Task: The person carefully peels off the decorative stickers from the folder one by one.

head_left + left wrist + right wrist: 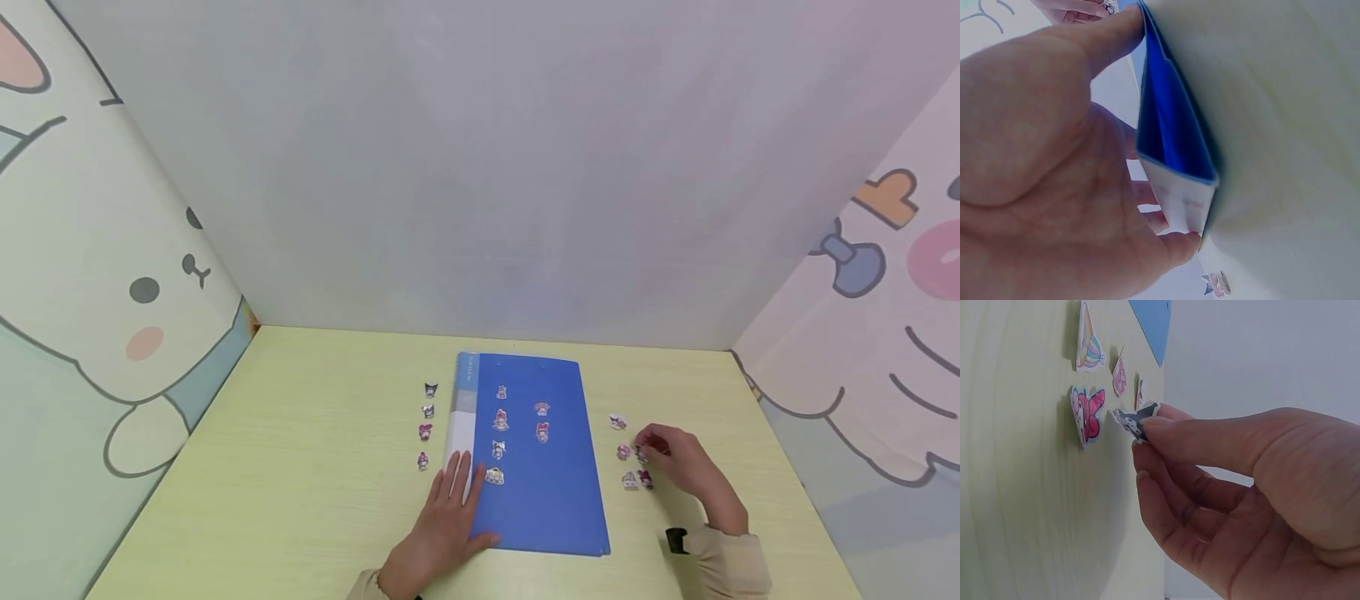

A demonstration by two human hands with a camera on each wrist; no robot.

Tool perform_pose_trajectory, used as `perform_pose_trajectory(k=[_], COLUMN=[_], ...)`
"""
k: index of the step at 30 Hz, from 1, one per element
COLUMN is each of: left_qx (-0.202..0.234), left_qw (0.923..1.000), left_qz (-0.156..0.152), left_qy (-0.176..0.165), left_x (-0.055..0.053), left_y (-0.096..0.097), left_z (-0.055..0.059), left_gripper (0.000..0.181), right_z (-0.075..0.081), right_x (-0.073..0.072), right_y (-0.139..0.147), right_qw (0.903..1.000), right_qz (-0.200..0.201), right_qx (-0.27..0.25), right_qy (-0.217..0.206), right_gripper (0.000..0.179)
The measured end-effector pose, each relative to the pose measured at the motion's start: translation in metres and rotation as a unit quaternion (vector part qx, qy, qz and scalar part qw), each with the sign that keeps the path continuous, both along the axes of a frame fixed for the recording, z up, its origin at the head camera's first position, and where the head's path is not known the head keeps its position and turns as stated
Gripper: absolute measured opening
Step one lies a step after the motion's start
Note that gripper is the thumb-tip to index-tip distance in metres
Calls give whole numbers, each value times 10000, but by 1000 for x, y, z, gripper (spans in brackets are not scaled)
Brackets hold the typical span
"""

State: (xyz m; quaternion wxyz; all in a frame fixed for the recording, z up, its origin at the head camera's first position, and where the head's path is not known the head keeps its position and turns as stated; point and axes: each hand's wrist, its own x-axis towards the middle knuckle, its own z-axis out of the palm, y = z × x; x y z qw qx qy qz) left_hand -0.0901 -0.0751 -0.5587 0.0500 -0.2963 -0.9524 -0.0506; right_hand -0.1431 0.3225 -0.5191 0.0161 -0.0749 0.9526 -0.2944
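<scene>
A blue binder [551,508] with a white and light blue spine lies closed on the table, and several cartoon character stickers [500,420] sit on its cover in two columns. My left hand [442,525] rests on the lower part of the spine, fingers extended; in the left wrist view the thumb lies along the binder's open lower edge [1175,119]. Right of the binder, my right hand [686,467] pinches a black-and-white character sticker [1132,422] between thumb and fingers, just above the table. Near it lie a pink-hooded sticker [1088,415] and a rainbow-coloured sticker [1089,344].
Left of the binder, several more stickers [425,432] stand in a column on the pale yellow table [300,467]. Another sticker [617,422] lies to the binder's right. A plain pale wall [487,183] rises behind, with cartoon-printed panels [82,250] at both sides.
</scene>
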Motion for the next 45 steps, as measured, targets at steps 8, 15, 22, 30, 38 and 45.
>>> perform_pose_trajectory(k=[8, 15, 22, 30, 38, 45], left_qx=[-45, -150, -59, 130, -5, -132], left_qw=[9994, 9988, 9990, 9999, 9983, 9977], left_qz=[11, 84, 70, -19, 32, 82], left_qy=[-337, -453, -435, -84, -575, -655], left_x=[3, 3, 4, 0, 2, 3], left_y=[1, 2, 1, -1, 1, 2], left_z=[14, 18, 17, -1, 20, 24], left_gripper=[94, 95, 95, 94, 93, 94], right_z=[-3, -5, -7, -8, -7, -9], right_x=[0, -1, -1, -2, -9, -16], right_y=[2, 1, -6, -20, -41, -58], right_qw=[9999, 9999, 9995, 9986, 9969, 9951], right_qz=[11, -132, -163, -41, 127, 325], right_qx=[-13, 25, -23, -334, -438, -508], right_qy=[-109, 43, 266, 404, 648, 789], right_gripper=[11, 17, 17, 16, 17, 19])
